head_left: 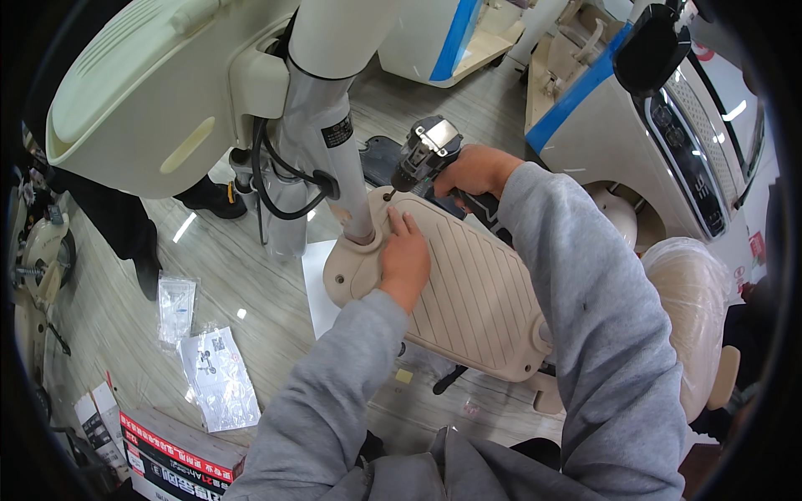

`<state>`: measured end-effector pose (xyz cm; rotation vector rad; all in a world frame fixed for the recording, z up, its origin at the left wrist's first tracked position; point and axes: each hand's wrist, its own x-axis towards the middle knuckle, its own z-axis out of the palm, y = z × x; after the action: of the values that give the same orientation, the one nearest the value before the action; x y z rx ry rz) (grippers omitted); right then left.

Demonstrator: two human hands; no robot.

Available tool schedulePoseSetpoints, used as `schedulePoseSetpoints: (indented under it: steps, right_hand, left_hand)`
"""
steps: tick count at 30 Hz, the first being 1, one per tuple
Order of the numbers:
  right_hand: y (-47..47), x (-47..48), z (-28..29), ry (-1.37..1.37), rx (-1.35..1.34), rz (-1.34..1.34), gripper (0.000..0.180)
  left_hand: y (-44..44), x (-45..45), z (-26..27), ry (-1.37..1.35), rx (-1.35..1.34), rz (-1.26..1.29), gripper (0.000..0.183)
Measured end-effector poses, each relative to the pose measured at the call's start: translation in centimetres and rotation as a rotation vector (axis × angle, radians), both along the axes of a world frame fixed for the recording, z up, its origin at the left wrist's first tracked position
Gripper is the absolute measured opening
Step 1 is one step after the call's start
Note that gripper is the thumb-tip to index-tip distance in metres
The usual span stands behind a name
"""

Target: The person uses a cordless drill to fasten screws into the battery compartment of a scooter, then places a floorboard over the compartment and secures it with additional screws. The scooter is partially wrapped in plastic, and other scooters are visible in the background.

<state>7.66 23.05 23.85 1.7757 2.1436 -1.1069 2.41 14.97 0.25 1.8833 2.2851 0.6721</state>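
My right hand [479,172] grips a cordless drill [432,150], its bit pointing down at a screw hole near the front corner of a beige ribbed plastic footboard [476,275]. My left hand [406,257] lies on the footboard, index and middle fingers stretched out close to that hole; it holds nothing that shows. The footboard surrounds the base of a light grey steering column [348,169] of a scooter. A second hole [339,278] is in the footboard's other front corner. Whether the bit sits on a screw cannot be told.
A cream basket [144,106] and black cable [258,169] are at the column. Another person's legs [135,232] stand at left. Plastic-wrapped papers [219,379] and a printed carton [182,454] lie on the floor. At right are a plastic-wrapped seat [686,319] and a white vehicle [601,150].
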Motion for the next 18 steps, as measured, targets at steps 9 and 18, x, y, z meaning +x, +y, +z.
schedulePoseSetpoints:
  steps: [9, 18]
  right_hand:
    - [-1.0, -2.4, -0.8, -0.291, 0.268, 0.255, 0.022]
    - [0.1, -3.8, 0.0, -0.317, 0.169, 0.217, 0.022]
  left_hand:
    - [-1.1, -0.9, 0.3, -0.027, -0.016, -0.022, 0.066]
    - [-0.8, -0.9, 0.6, -0.017, -0.066, 0.013, 0.067]
